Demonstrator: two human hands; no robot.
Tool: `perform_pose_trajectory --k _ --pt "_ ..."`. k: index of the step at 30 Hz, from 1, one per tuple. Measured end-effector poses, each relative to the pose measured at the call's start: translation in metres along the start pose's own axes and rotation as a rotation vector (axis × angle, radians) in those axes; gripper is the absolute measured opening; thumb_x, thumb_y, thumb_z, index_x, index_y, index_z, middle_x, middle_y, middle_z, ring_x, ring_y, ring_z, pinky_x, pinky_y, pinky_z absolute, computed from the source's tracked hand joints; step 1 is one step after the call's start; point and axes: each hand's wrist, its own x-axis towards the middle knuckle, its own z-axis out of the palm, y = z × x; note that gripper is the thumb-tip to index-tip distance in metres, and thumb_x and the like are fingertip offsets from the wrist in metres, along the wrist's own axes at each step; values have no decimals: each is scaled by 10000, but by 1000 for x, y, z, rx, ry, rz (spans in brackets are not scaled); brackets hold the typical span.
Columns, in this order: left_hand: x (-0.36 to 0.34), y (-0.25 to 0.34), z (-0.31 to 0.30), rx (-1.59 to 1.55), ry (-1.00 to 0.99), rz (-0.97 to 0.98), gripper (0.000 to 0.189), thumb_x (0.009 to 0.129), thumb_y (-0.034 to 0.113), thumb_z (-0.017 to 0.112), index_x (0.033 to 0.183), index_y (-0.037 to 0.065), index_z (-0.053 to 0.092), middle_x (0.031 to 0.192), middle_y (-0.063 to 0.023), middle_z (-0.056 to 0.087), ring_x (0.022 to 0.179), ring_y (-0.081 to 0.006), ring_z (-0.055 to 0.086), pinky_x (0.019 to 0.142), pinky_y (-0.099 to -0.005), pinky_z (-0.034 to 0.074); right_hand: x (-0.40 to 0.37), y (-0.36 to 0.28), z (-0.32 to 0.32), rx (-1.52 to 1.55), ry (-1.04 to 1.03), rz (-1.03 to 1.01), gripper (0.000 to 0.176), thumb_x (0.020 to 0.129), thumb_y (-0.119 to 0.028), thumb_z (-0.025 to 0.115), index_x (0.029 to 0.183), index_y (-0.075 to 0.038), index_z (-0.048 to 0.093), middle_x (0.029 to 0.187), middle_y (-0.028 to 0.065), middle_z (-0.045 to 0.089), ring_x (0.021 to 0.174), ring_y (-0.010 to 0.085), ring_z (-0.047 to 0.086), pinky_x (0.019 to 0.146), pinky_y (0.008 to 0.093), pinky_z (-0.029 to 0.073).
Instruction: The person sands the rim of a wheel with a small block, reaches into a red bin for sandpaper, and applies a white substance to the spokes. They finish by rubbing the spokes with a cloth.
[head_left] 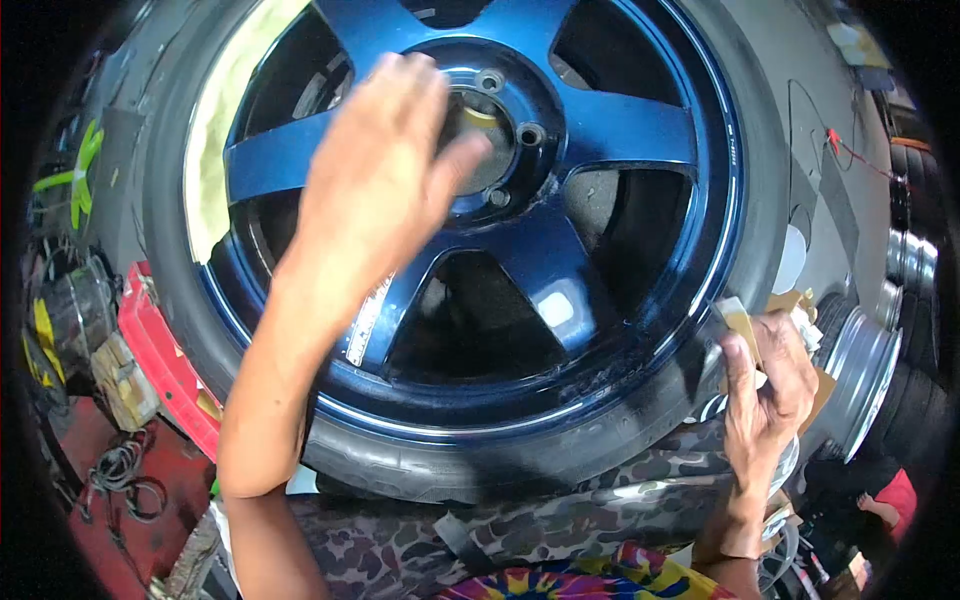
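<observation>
A blue spoked wheel [540,240] with a black tire [400,460] fills the middle of the view. Over its upper left spokes and hub is my left hand [385,165], fingers extended and thumb apart, with nothing visible in it. At the tire's lower right, my right hand [768,378] pinches a small flat pale piece [740,325] between thumb and fingers, its tip near the rim edge. Yellowish-white covering [215,150] lies along the rim's left edge. White lettering [368,325] marks the lower left spoke.
A red curved piece [165,350] is at the left, near coiled black cable [125,480] and a bright green item [82,175]. Silver rims [862,375] and stacked tires [915,330] stand at the right. A person in a red sleeve [897,500] is at the lower right.
</observation>
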Motion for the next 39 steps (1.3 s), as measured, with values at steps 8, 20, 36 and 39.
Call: perform_pose_trajectory --k 8,20,36,39 --pt "-71 69 -20 -349 -492 214 1025 987 639 619 1637 -91 310 1732 -286 281 1634 -437 228 1334 -545 201 1 7 -4 17 3 -77 222 831 18 828 1051 22 790 961 91 669 858 220 634 782 336 510" --pt "-76 82 -22 -239 -435 190 976 945 365 782 1652 -76 275 1741 -288 254 1630 -431 237 1340 -510 197 -55 -16 -39 -46 154 -156 229 834 -30 871 1057 -7 821 842 83 707 727 207 645 630 331 494" --pt "-106 154 -24 -168 -440 258 963 1013 517 659 1545 -227 356 1669 -415 280 1587 -514 272 1322 -526 218 -79 -14 -35 115 171 -292 277 899 -63 807 1165 -32 739 907 113 574 761 317 630 659 415 531" --pt "-98 143 -16 -144 -350 158 960 1028 525 636 1568 -206 325 1682 -393 279 1585 -499 288 1317 -520 233 -78 -21 -40 127 172 -305 275 889 -65 813 1157 -42 757 864 103 566 734 312 621 637 416 525"
